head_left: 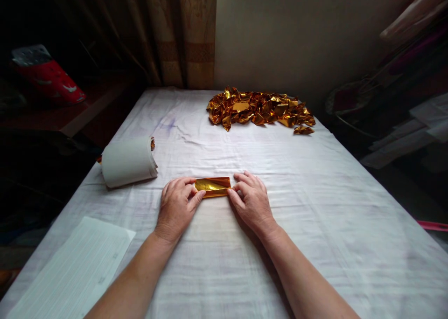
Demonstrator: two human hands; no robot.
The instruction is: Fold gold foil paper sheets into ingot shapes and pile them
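Observation:
A narrow strip of shiny gold foil paper (212,187) lies crosswise on the white-covered table (297,225), with a fold along its near edge. My left hand (178,202) pinches the strip's left end between thumb and fingers. At the right end, my right hand (251,198) grips the near corner with thumb and index finger, its other fingers resting toward the cloth. Farther back sits a heap of folded gold foil pieces (259,108), and one loose folded piece (303,130) lies just in front of it.
Left of my hands is a curled stack of white-backed foil sheets (126,162). A lined paper sheet (75,267) lies at the near left. Beyond the table stand a curtain (185,34), a red container (49,79) on a dark ledge, and hanging cloths on the right.

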